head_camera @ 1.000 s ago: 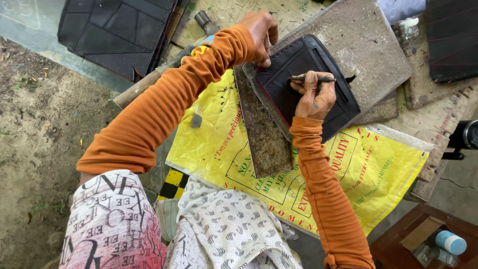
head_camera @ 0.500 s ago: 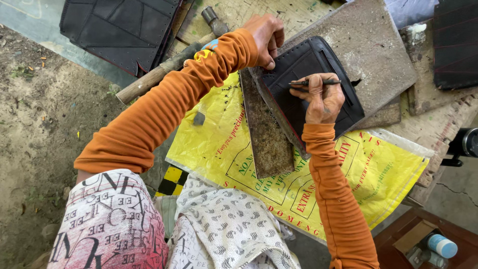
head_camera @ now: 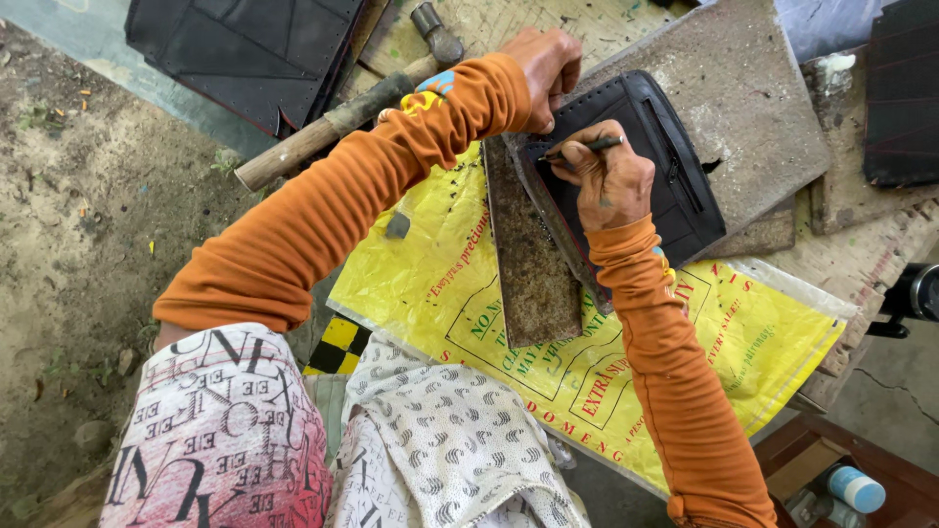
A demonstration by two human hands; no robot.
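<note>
Under my right hand [head_camera: 614, 181] lies a yellow woven sack [head_camera: 626, 352], a flat rectangle with red and green print, spread on the desk [head_camera: 880, 249]; that hand is closed round a thin dark tool [head_camera: 587, 147], tip on the black pouch [head_camera: 675, 166]; the pouch is flat, dark, stitched at the rim, zipped down one side, resting on a grey slab [head_camera: 743, 98]; beyond it, my left hand [head_camera: 543, 68] curls over and presses its top corner.
</note>
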